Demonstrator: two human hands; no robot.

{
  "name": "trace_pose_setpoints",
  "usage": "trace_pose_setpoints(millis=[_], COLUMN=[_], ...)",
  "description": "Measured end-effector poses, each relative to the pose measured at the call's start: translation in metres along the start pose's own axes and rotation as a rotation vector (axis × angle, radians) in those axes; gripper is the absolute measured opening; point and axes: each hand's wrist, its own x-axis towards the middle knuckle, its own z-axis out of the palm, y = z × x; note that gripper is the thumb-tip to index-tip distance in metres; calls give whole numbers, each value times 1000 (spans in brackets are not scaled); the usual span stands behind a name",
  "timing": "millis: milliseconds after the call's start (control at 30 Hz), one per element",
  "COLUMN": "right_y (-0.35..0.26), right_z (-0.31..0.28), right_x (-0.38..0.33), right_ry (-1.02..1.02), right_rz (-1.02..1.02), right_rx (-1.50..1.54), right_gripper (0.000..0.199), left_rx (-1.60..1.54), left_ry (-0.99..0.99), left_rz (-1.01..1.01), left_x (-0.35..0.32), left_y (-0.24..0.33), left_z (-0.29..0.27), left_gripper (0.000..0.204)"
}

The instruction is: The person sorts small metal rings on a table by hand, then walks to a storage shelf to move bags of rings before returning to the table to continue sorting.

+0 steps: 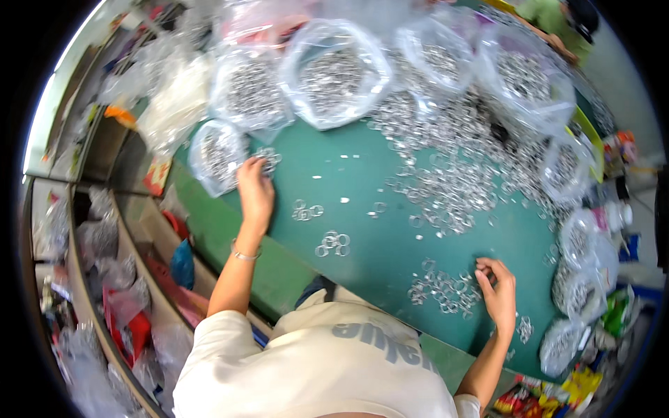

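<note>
In the head view, the silver rings [446, 292] nearest the right grip [498, 296] lie in a loose pile on the green bench [369, 272], just beside its fingertips. That grip is narrow, thumb and fingers bent toward each other; whether a ring sits between them cannot be told. The left grip [256, 198] is curled at a small ring cluster [270, 159] next to a small clear bag [197, 159]; fingers hide what, if anything, it holds.

For handling such rings well, a light pinch on the rim of one ring at a time would likely serve best, spreading overlapping ones first, since linked or stacked rings could come up together.

Around these, two small ring groups [332, 244] lie between the hands, and a broad ring heap [460, 188] spreads beyond the right one. Large filled bags line the far edge, more stand at the right. The small bag's raised wall looks likely to hinder the left fingers.
</note>
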Motion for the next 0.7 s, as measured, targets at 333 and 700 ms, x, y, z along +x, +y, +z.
trace_pose_setpoints(millis=[333, 700], right_y=[30, 28], right_z=[4, -4], right_x=[106, 60], right_ry=[261, 195], right_rz=[-292, 46], right_rx=[-327, 0], right_gripper=[48, 13], left_rx=[-573, -372], left_ry=[-683, -736], left_rz=[331, 810], left_x=[7, 5], left_y=[215, 291], left_z=[29, 102], left_gripper=[50, 44])
